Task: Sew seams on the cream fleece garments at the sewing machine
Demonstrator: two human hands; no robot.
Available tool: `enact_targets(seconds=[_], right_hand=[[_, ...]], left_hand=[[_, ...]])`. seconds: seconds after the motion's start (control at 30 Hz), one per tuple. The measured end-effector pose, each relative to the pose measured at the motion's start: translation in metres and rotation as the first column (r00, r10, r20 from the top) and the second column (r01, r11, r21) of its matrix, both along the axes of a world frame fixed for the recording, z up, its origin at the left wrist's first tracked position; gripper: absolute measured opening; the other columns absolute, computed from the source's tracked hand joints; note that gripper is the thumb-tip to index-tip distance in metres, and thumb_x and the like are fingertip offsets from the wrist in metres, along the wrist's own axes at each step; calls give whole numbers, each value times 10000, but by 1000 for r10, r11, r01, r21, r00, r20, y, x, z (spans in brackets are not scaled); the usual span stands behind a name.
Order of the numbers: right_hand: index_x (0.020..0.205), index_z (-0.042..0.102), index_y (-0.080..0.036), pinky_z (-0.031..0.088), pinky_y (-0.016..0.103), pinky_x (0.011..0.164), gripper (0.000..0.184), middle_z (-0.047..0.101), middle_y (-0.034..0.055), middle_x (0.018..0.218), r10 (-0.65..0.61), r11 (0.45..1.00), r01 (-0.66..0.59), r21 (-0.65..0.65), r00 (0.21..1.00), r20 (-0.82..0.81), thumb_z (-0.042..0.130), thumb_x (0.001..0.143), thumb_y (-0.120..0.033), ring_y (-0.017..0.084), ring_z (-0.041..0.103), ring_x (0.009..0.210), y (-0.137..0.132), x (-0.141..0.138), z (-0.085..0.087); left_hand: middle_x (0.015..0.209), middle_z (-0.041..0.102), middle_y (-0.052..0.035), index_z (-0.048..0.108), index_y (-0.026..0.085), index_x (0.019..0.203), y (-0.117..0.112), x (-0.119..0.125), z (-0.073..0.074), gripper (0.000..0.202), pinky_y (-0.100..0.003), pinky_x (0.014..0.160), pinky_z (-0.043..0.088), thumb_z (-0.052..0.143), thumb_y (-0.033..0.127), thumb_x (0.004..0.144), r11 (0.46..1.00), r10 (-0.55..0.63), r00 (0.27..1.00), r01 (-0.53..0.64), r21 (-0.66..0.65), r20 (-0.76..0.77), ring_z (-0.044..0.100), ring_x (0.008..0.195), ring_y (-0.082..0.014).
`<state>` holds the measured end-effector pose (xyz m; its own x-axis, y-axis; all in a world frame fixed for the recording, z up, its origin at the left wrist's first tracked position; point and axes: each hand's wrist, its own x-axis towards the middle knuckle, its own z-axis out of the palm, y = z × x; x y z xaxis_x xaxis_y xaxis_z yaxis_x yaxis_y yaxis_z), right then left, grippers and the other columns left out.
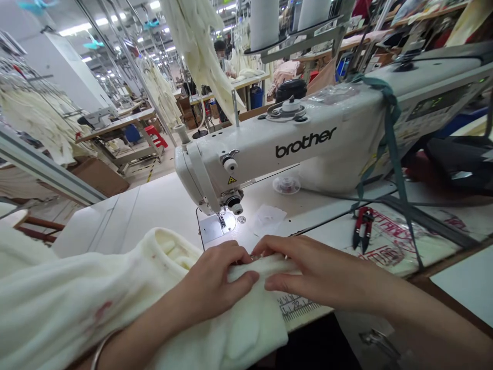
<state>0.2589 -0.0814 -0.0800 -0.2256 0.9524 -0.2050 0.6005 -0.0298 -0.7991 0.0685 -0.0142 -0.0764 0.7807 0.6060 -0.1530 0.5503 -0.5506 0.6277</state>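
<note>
A person's left hand (215,280) and right hand (311,270) meet on a fold of cream cloth (115,293) at the front of a sewing table (154,205), just short of the needle (222,220) of a white machine (308,139). Each hand is closed on the fold, with the thumb below and the fingers curled over the top, and the fingertips almost touch.

The thick pile looks likely to spring open if either pinch loosens, and the layers could then slip out of line. The bulk of the cloth lies heaped to the left, and a flap hangs over the table's front edge. Its weight could drag the fold sideways or off the table. The knuckles are near the needle, so the fingers have little margin on that side.

There is bare tabletop to the left of the needle plate and behind it. To the right, red snips (362,226) lie well apart from the hands, and a clear bobbin (286,185) sits under the machine arm. A printed measuring tape (298,306) runs along the front edge beneath the right hand.
</note>
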Motion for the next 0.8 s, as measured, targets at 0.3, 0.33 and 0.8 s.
enact_targets(seconds=[0.3,0.33,0.8], right_hand=[[790,595,-189,340,189,475,121,527,-36,596,-40,992,32,-121,997,-66,509,823,-266,87,481,510,5,-6,-10],[791,582,-183,350,186,469,119,543,-32,617,-30,989,14,-151,994,-107,500,823,-263,82,484,503,7,-5,-12],[611,485,-182,321,213,393,111,521,-21,498,-48,971,66,-231,996,81,542,695,-226,85,413,387,105,-23,-27]], left_hand=[[816,662,-4,641,183,839,3,-4,-2,161,-249,723,410,563,315,789,983,94,996,-92,-161,8,572,771,-142],[789,661,-2,639,177,810,4,-4,-4,155,-244,704,408,559,308,786,981,108,994,-105,-163,10,567,741,-136],[515,401,47,459,162,529,65,-2,-30,230,-220,496,238,539,313,682,883,444,883,-460,-93,-150,366,536,-88]])
